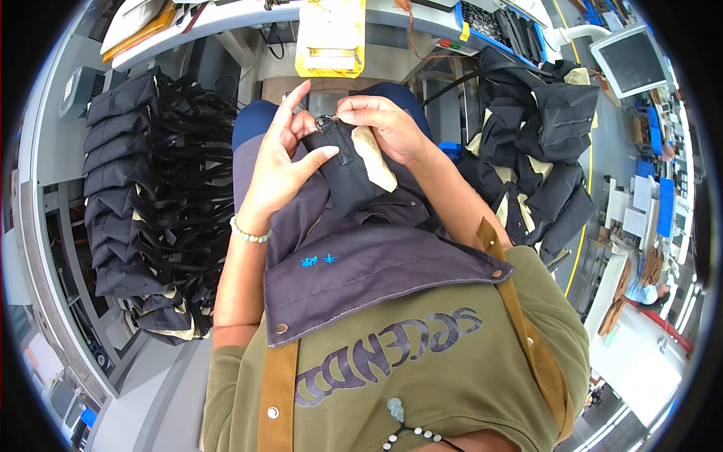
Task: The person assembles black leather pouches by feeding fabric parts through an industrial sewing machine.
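The left hand point(285, 147) grips a black fabric pouch point(345, 177); the right hand point(388, 129) pinches at the metal ring point(324, 120) on its far end. Black bags point(120, 177) are stacked left.

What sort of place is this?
It looks like a factory workshop, probably one making bags or similar sewn goods. What suggests it: the black fabric piece being handled, the row of black fabric items on the left, and the heap of black items on the right.
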